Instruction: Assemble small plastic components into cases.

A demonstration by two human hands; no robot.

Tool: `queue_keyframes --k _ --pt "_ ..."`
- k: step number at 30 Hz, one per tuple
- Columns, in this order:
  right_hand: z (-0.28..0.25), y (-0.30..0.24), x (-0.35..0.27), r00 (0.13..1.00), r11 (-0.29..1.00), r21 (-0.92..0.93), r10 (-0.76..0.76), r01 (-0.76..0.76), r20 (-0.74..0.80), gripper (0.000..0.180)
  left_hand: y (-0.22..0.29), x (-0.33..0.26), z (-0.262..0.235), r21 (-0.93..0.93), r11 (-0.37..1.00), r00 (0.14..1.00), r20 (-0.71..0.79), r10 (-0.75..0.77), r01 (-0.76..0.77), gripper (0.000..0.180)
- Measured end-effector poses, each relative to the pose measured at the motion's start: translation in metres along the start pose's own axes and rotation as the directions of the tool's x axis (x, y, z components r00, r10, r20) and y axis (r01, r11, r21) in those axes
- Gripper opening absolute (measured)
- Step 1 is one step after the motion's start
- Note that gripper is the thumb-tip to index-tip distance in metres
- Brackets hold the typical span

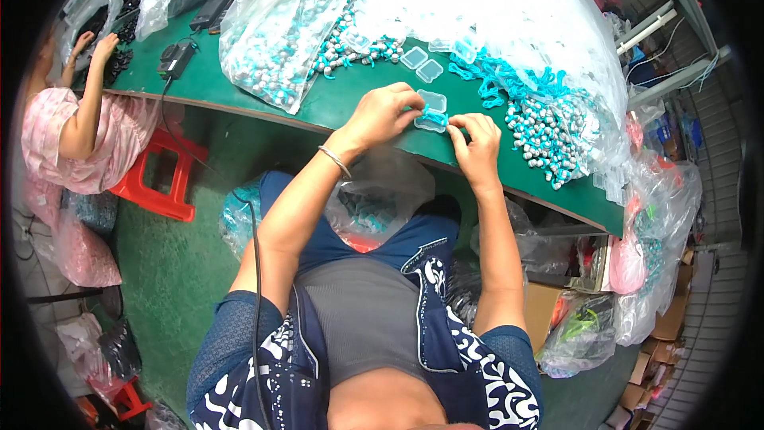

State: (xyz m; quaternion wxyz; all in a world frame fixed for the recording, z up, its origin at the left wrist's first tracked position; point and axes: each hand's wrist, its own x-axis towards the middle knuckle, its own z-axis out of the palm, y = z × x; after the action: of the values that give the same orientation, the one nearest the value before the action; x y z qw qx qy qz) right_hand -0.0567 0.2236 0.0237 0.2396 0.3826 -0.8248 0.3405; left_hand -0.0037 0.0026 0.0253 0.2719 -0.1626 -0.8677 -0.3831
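At the near edge of the green table, a small clear hinged plastic case (pixel 432 99) lies with its lid folded back. A bunch of turquoise cord (pixel 434 117) sits in its nearer half. My left hand (pixel 388 114) reaches over from the left, its fingertips closed on the cord at the case. On the other side, my right hand (pixel 476 146) has thumb and forefinger bent together at the case's right edge. Just beyond are more open clear cases (pixel 428 71). To the right lies a heap of small grey-and-turquoise pieces with cords (pixel 549 131).
A clear bag of similar pieces (pixel 274 72) lies on the table (pixel 199 84) at left, near a black device (pixel 177 59) with a cable. Large clear bags cover the far right. Another person (pixel 72 131) works at far left beside a red stool (pixel 163 175).
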Motion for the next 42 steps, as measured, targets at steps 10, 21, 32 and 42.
queue_keyframes --k 10,21,32,42 --pt "0.011 -0.007 0.008 0.993 0.988 -0.148 -0.035 0.052 0.114 0.009 0.009 -0.002 0.010 0.229 0.973 0.989 0.147 -0.024 -0.010 0.008" --pt "0.008 0.006 0.014 0.975 0.991 0.017 0.130 -0.135 0.179 0.014 0.014 -0.004 0.012 0.035 0.984 0.981 0.078 -0.175 0.173 0.034" --pt "0.033 0.031 0.034 0.964 0.979 0.080 0.168 -0.187 0.204 0.020 0.008 -0.010 0.013 0.117 0.987 0.979 0.160 -0.125 0.107 0.050" --pt "0.005 -0.002 0.006 0.984 0.973 0.212 -0.119 0.089 0.133 0.028 0.010 -0.010 0.011 0.117 0.993 0.987 0.154 -0.035 0.017 0.042"
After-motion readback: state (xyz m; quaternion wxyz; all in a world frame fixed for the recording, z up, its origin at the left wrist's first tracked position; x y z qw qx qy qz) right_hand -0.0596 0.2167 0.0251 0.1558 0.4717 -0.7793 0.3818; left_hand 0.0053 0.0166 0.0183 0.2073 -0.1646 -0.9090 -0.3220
